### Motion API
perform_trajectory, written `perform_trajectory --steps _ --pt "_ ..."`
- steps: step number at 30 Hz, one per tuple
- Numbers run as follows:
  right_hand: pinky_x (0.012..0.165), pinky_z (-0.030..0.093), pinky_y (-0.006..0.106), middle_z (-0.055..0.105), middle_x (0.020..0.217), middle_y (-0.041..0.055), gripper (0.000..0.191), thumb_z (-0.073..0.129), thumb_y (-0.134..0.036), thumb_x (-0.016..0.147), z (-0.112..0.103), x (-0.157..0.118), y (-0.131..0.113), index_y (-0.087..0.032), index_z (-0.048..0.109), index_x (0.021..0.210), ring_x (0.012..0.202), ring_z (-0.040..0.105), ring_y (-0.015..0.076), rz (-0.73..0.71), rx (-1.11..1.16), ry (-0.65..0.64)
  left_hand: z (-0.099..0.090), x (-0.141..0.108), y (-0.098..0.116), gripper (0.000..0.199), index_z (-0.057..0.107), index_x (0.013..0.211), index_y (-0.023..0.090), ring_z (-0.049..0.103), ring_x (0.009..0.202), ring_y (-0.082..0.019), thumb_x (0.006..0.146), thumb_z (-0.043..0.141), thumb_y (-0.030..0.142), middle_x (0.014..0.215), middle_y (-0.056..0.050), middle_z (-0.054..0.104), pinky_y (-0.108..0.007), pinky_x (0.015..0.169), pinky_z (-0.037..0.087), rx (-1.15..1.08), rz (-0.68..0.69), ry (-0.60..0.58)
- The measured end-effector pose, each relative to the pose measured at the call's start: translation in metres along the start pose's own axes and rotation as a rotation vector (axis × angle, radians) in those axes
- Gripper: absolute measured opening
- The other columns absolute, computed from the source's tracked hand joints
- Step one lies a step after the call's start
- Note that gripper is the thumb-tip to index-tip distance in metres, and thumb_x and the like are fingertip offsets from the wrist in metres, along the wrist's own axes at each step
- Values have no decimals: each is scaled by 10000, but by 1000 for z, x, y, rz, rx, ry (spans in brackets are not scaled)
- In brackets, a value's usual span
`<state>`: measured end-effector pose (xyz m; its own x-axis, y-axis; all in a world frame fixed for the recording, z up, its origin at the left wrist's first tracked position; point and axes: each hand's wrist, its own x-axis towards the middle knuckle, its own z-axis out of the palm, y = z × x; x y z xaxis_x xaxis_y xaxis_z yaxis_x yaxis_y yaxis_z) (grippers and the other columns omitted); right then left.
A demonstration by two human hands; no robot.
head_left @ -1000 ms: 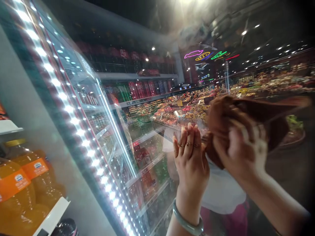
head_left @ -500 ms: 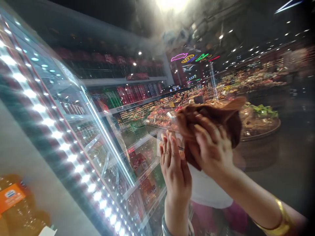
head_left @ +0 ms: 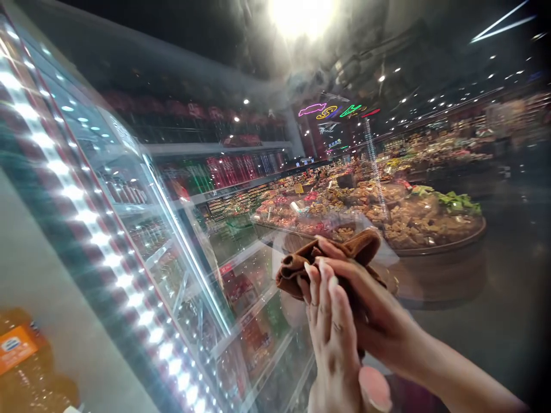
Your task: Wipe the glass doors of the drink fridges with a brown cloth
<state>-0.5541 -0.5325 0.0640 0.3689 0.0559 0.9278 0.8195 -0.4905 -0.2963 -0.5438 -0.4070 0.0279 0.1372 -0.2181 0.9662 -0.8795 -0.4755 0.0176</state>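
A brown cloth (head_left: 297, 269) is bunched and folded against the clear glass panel in front of me. My right hand (head_left: 379, 310) grips it, with the fingers bent over its folds. Close beside it, my left hand (head_left: 331, 327) is open, its fingers stretched upward and held together. Those fingertips overlap the cloth's lower edge; whether they press on it I cannot tell. A pink rounded shape (head_left: 375, 389) shows below the hands, and its kind is unclear.
A bright LED strip (head_left: 112, 258) slants down the left side. Bottles with orange labels (head_left: 19, 347) stand at lower left. Through or mirrored in the glass appear stocked shelves (head_left: 232, 172), a round produce stand (head_left: 434, 249) and neon signs (head_left: 327, 110).
My right hand has moved down and left with the cloth, which is now more bunched. My left hand has shifted down and right, so the two hands now overlap.
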Motion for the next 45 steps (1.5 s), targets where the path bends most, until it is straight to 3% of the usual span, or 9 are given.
perform_trajectory --steps 5,8,12,16,21,26,31,39,45 --pt "1081 577 377 444 1643 85 628 337 -174 1023 -37 3 0 -322 301 1632 1453 523 195 59 128 -39 23 1 -17 790 266 1666 195 95 1645 -286 1030 404 643 1697 -121 366 -500 1350 30 188 137 -24" --pt "1023 601 380 440 1638 108 662 310 -140 1011 -54 5 3 -297 256 1653 1429 553 206 -3 -53 -51 32 -1 -18 705 497 1564 295 43 1647 -348 925 728 483 1728 -104 305 -582 1330 -46 334 29 51" --pt "1000 602 380 527 1581 122 604 404 -177 1011 -58 6 0 -291 376 1604 1375 609 241 -27 -185 33 30 -4 -27 550 605 1465 261 235 1608 -380 925 709 237 1687 -133 379 -636 1311 185 270 -15 125" --pt "1071 548 381 683 1378 82 382 551 -140 946 -42 4 -2 -269 652 1291 1318 634 227 -178 -301 134 -10 4 -46 389 683 1307 226 555 1411 -291 961 549 108 1421 -123 662 -561 1207 425 221 18 321" --pt "1280 298 509 633 1477 59 384 544 -179 958 -11 7 3 -239 625 1328 1519 436 264 -256 -516 94 -69 22 -58 171 780 950 275 549 1415 -333 878 730 128 1398 -51 688 -583 1204 408 516 -100 467" --pt "1339 142 493 501 1601 41 587 521 -172 996 8 8 4 -269 444 1569 1561 370 230 -232 -761 130 -32 14 -43 405 661 1351 226 405 1540 -323 964 557 172 1602 -120 513 -537 1221 411 348 37 222" --pt "1353 55 494 399 1658 48 542 381 -277 1069 8 1 10 -248 396 1610 1608 255 210 -268 -834 40 -1 -11 -27 597 399 1608 190 379 1553 -349 1022 454 292 1656 -161 419 -571 1245 379 197 61 52" --pt "1361 149 526 483 1598 18 742 602 -165 955 8 -7 16 -319 348 1635 1527 421 282 -279 -800 91 -15 33 -40 482 564 1489 255 516 1451 -299 1008 571 295 1524 -129 571 -505 1229 428 215 31 96" --pt "1373 108 486 468 1607 56 713 571 -148 982 31 -13 14 -289 341 1642 1547 369 295 -228 -760 98 -5 -15 -39 545 421 1594 197 568 1407 -264 1059 444 299 1398 -152 674 -460 1189 478 194 -40 157"
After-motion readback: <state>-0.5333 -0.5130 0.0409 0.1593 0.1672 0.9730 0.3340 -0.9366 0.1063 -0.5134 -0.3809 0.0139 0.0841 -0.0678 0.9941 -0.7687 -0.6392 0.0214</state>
